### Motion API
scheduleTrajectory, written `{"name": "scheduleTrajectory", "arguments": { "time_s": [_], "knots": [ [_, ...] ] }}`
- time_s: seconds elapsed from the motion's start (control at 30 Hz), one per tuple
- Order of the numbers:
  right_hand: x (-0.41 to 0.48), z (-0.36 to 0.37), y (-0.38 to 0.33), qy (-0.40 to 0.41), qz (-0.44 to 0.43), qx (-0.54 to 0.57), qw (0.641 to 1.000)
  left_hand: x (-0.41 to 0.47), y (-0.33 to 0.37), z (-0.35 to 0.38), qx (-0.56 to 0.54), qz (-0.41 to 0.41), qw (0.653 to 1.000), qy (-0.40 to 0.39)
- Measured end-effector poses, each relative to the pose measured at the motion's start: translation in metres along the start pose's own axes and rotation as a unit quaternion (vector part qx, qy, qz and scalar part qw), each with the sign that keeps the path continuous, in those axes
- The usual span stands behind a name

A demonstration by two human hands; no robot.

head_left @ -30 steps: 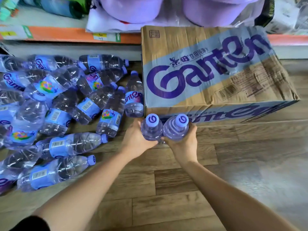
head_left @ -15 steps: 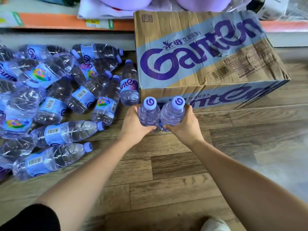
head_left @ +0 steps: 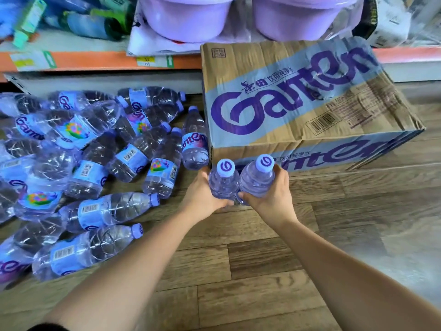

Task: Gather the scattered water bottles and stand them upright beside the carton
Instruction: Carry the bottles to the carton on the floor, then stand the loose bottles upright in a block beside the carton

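Note:
Two clear water bottles with purple caps stand upright side by side, right in front of the carton's near left corner. My left hand [head_left: 202,194] grips the left bottle [head_left: 223,177]; my right hand [head_left: 274,197] grips the right bottle [head_left: 259,176]. The brown and blue cardboard carton [head_left: 298,111] lies on the wooden floor behind them. Several more bottles lie in a heap [head_left: 90,163] to the left. One bottle [head_left: 194,142] lies against the carton's left side, cap pointing away from me.
A shop shelf with an orange edge strip [head_left: 95,60] runs along the back, holding purple basins [head_left: 188,17] and packaged goods. Bare wooden floor [head_left: 262,271] stretches in front of the carton and to the right.
Both hands keep hold of the two upright bottles at the carton's front corner. The view has shifted as my head moved; the bottles stay together by the carton.

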State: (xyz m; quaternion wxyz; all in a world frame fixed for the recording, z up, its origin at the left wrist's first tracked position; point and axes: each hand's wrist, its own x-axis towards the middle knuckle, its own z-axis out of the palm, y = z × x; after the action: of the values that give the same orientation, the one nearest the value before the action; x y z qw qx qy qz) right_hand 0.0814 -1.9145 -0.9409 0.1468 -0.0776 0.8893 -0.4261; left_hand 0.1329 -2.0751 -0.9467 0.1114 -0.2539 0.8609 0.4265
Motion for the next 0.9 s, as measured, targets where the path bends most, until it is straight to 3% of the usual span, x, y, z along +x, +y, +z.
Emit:
{"name": "scheduleTrajectory", "arguments": {
  "time_s": [0.13,0.23,0.47,0.7,0.9],
  "knots": [
    [-0.008,-0.007,-0.026,0.029,-0.003,-0.025,0.999,0.006,0.021,-0.034,0.095,0.016,0.985,-0.141],
    [-0.014,-0.015,-0.057,0.049,0.010,-0.062,0.997,0.001,0.033,-0.075,0.144,-0.003,0.972,-0.187],
    [-0.001,-0.019,-0.155,0.101,0.014,-0.159,0.982,0.003,0.034,-0.203,0.168,0.015,0.976,-0.135],
    [0.035,0.000,-0.279,-0.095,-0.077,-0.319,0.940,-0.009,0.014,-0.299,0.176,0.021,0.981,-0.079],
    [0.095,0.024,-0.322,-0.139,-0.115,-0.394,0.901,0.011,-0.004,-0.320,0.151,0.018,0.986,-0.063]
  ]
}}
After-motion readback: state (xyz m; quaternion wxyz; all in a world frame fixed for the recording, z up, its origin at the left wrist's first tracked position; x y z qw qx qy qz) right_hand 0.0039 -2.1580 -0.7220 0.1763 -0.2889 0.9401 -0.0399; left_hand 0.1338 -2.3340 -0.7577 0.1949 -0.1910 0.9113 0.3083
